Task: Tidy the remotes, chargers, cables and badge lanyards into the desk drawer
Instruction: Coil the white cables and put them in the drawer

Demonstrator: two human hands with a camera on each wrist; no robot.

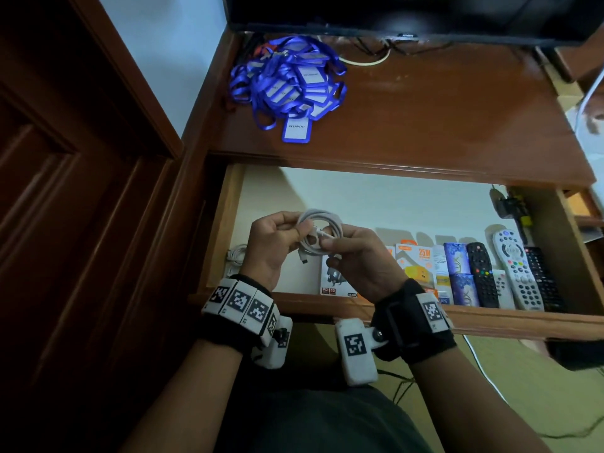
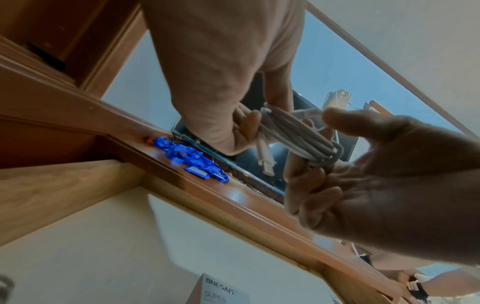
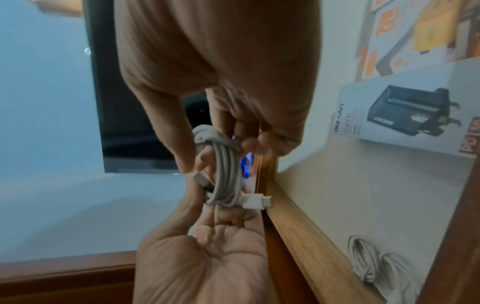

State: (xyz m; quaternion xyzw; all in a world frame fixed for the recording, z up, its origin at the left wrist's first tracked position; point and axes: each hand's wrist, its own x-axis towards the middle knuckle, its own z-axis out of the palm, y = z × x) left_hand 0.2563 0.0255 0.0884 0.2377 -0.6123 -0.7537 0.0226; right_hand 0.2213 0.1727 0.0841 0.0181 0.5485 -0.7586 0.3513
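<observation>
Over the open drawer (image 1: pixel 218 223), both hands hold a coiled white cable (image 1: pixel 322 228). My left hand (image 1: pixel 295 230) pinches the coil's left side and my right hand (image 1: pixel 330 245) pinches the right side near a plug end. In the left wrist view the coil (image 2: pixel 293 135) lies between the thumb and fingers of the left hand (image 2: pixel 314 144). In the right wrist view the cable (image 3: pixel 226 174) hangs upright above the right hand (image 3: pixel 207 197). Blue badge lanyards (image 1: pixel 287 80) lie heaped on the desk top's back left. Remotes (image 1: pixel 516 266) and charger boxes (image 1: pixel 415 263) line the drawer's front.
More coiled white cables (image 1: pixel 237 253) lie in the drawer's front left corner. A black adapter (image 1: pixel 510 204) sits at its back right. A dark screen (image 1: pixel 392 14) stands at the desk's rear, with a wooden door (image 1: pixel 81 191) to the left. Loose wires run across the floor below.
</observation>
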